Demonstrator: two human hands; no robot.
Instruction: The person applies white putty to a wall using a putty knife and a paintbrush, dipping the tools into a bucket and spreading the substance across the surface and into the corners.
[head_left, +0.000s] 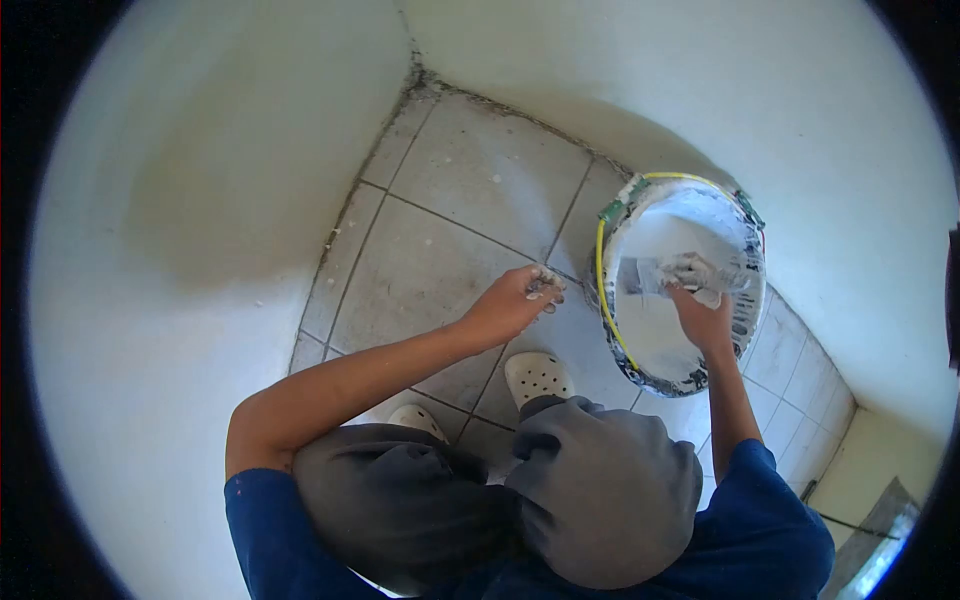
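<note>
My right hand (700, 300) is over the inside of a round bucket (672, 386), its fingers closed on a flat, grey, blade-like tool (640, 276) smeared with white. Blur and smears hide the tool's exact kind. White paste or paint (672, 335) fills the bucket below the hand and coats its inner wall. To the left of the bucket, my left hand (520, 300) hangs above the floor tiles, apart from the bucket. Its fingers are curled together and daubed with white; whatever they might hold is hidden.
A yellow handle (603, 300) runs round the bucket's left rim. Pale walls (190, 240) meet in a dirty corner beyond the tiled floor (440, 250). My white clogs (538, 378) and bent knees (610, 490) are close to the bucket. A dark cable (850, 525) lies at lower right.
</note>
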